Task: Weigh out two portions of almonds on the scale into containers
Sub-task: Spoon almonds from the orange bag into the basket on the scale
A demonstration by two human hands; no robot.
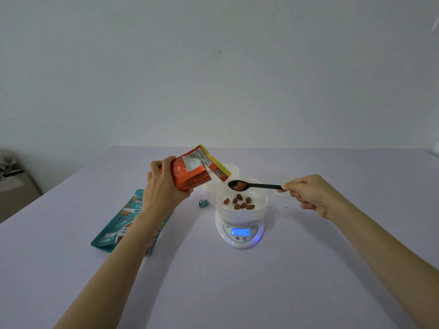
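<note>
While the left hand [164, 184] grips the tilted orange bag [193, 170] at ten o'clock, the right hand [308, 194], pinching the spoon [255, 185], should tip its almonds [240, 185] gently into the tub [261, 207] (watch the scale [240, 233]).

The scale [240, 231] sits before me on the table [308, 269], a container [241, 205] on it with almonds [240, 202] inside. Left of the scale lies a clip [203, 202], farther left a flat pouch [118, 224]. Behind the scale stands another container [231, 170].
</note>
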